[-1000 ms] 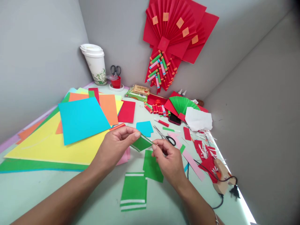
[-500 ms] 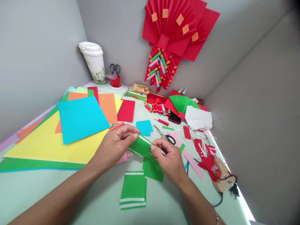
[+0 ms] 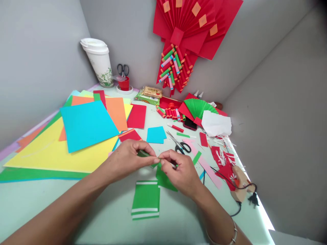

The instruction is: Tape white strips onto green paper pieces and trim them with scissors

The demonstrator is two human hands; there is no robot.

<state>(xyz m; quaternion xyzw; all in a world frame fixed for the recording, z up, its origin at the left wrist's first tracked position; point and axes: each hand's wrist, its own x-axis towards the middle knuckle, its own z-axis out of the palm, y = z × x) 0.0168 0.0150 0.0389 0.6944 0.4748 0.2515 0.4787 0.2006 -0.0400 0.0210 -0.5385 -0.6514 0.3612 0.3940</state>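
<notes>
Close together over the table, my left hand [image 3: 131, 156] and my right hand [image 3: 181, 170] pinch a small green paper piece [image 3: 143, 154] between them. My fingers cover most of it, and its upper edge looks bent or curled. Something thin and white [image 3: 174, 166] shows under my right fingers; its kind is hidden. Below my hands lie stacked green paper cards [image 3: 145, 196] with white strips along their edges. Another green sheet [image 3: 166, 179] is partly under my right hand. Scissors [image 3: 180, 144] rest slightly open just beyond it.
Large coloured sheets [image 3: 89, 126] spread over the left side. A white cup [image 3: 98, 64] and a red holder with scissors [image 3: 124, 83] stand behind. Rolled paper tubes [image 3: 172, 113], a green fan [image 3: 198, 108], a glue gun [image 3: 238, 183] and paper scraps [image 3: 224, 163] lie right.
The green paper, flat with white edge strips showing, is now tilted and mostly hidden in my fingers. My hands have come closer together. The view has shifted slightly.
</notes>
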